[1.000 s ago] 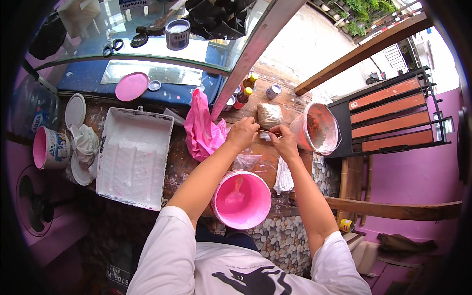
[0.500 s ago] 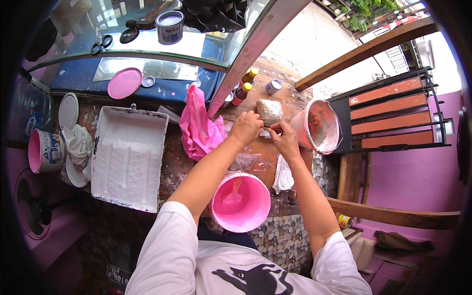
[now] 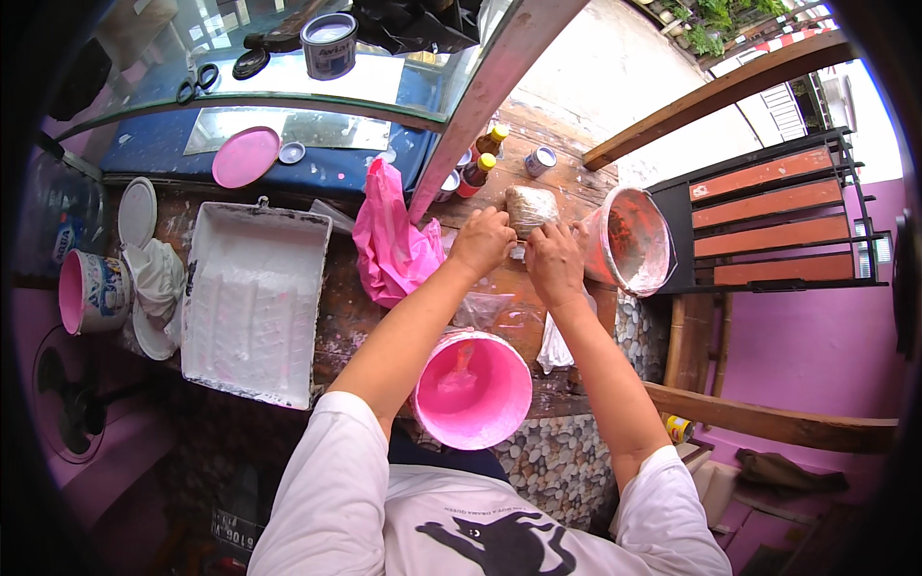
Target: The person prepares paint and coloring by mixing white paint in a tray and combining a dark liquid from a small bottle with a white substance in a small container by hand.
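Note:
A brownish block wrapped in clear plastic lies on the wooden table just beyond my hands. My left hand is closed at its near left corner, knuckles up. Close by on the other side, my right hand is closed too, fingers curled against the block's near edge. A small pale bit shows in the gap between them; whatever the fingertips pinch is hidden. Nearer to me stands a bucket of pink paint, below my left forearm. A crumpled clear plastic bag lies between my forearms.
An orange-stained bucket stands right of my right hand. A pink plastic bag, yellow-capped bottles and a small tin lie left and beyond. A white paint tray sits at left; a wooden post slants upward.
My right hand has turned over, so its back and curled fingers now face up where a pinch showed before. The left hand has barely moved. The view has shifted slightly.

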Tool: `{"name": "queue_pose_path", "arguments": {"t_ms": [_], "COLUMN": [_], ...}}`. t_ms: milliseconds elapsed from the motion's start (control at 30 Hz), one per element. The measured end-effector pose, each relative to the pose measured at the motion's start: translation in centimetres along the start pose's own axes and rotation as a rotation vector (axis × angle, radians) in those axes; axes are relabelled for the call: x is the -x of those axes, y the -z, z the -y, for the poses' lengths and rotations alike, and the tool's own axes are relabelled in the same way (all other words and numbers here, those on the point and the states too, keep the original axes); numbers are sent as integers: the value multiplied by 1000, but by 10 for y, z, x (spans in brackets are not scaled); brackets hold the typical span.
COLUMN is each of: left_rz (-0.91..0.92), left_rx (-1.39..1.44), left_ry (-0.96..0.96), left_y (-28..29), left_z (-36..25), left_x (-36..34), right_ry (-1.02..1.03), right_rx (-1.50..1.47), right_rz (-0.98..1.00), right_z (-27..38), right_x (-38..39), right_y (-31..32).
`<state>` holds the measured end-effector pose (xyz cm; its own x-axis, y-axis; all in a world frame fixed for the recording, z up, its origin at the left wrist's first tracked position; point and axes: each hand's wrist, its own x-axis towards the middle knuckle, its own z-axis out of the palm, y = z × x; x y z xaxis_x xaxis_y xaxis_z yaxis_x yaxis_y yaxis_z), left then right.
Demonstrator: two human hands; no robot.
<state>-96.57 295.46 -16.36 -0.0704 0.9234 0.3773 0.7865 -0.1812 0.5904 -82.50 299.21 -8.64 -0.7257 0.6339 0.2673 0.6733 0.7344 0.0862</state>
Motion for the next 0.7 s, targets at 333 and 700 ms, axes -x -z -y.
{"name": "queue_pose_path", "arguments": {"t_ms": [333, 700], "left_rz": [-58, -73], "left_rx": [-19, 1], "left_ry": [27, 60], "left_y": [-13, -17], "left_z": [4, 3], "left_x": [2, 4], "right_ry": [86, 59], "right_rx": [133, 133], "right_rz": [48, 52], "right_z": [10, 14], "right_x": [-3, -8], "right_y": [-20, -21]}}
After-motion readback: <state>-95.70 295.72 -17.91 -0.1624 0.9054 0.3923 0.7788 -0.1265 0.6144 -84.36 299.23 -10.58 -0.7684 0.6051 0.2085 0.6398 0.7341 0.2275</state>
